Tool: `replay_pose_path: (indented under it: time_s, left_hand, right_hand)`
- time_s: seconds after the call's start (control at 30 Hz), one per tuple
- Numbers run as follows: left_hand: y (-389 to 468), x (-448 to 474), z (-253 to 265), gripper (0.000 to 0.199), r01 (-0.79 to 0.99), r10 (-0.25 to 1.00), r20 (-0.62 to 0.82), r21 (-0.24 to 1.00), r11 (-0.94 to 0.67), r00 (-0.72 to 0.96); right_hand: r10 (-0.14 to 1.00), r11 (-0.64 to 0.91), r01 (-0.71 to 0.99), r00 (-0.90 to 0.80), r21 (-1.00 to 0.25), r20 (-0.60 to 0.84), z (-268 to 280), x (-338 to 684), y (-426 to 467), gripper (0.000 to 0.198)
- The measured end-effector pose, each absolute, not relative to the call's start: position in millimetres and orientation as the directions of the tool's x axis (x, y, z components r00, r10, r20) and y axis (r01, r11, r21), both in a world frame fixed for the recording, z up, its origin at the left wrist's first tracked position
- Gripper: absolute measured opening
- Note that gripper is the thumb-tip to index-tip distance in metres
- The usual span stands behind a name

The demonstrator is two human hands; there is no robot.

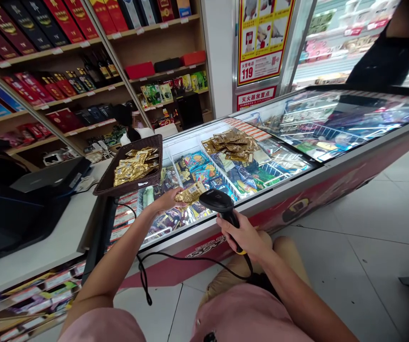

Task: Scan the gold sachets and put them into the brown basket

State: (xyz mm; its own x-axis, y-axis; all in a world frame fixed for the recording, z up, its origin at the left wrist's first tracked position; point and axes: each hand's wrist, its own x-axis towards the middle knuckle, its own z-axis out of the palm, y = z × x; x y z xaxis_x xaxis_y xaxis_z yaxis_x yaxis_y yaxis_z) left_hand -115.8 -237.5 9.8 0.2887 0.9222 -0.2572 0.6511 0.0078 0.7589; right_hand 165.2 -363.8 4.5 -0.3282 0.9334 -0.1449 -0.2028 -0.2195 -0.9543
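Observation:
My left hand (167, 200) is closed on the end of a gold snack packet (190, 193), holding it over the glass top of the chest freezer. A printed label shows on the packet. In my right hand (245, 233) is a black barcode scanner (218, 201), gripped by its handle, its head close to the packet's right end. A dark cable (204, 259) runs from the handle's base off to the left. Beyond my left hand, a brown woven basket (109, 183) holds several similar gold packets (135, 167). Another heap of gold-brown packets (231, 144) lies on the freezer glass.
The chest freezer (318, 183) stretches to the right, with frozen goods under its glass. A counter (53, 213) with dark electronic equipment (12, 213) stands on the left. Behind are shelves of boxes and bottles, and a person (136, 128). Another person (379, 59) stands at the far right.

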Motion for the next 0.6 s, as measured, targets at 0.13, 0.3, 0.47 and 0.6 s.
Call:
replay_pose_path:
  time_s: [0.13,0.3,0.47,0.6]
  left_hand:
    - [-237.4,-117.7,6.7,0.055,0.628,0.918,-0.257,0.778,0.012,0.302]
    - [-237.2,-118.1,6.6,0.058,0.638,0.918,-0.268,0.769,0.021,0.293]
    - [-237.7,-117.4,7.2,0.059,0.621,0.915,-0.29,0.781,0.056,0.282]
    - [-240.1,-115.9,8.6,0.059,0.597,0.913,-0.297,0.798,0.077,0.279]
  right_hand:
    - [0.932,-0.217,-0.195,-0.334,-0.957,-0.143,6.3,164.8,-364.7,0.045]
    - [0.928,-0.226,-0.198,-0.342,-0.954,-0.148,6.7,165.1,-364.6,0.045]
    - [0.928,-0.234,-0.205,-0.339,-0.95,-0.155,5.1,164.1,-364.5,0.046]
    - [0.927,-0.238,-0.205,-0.341,-0.949,-0.159,5.2,163.3,-364.7,0.046]
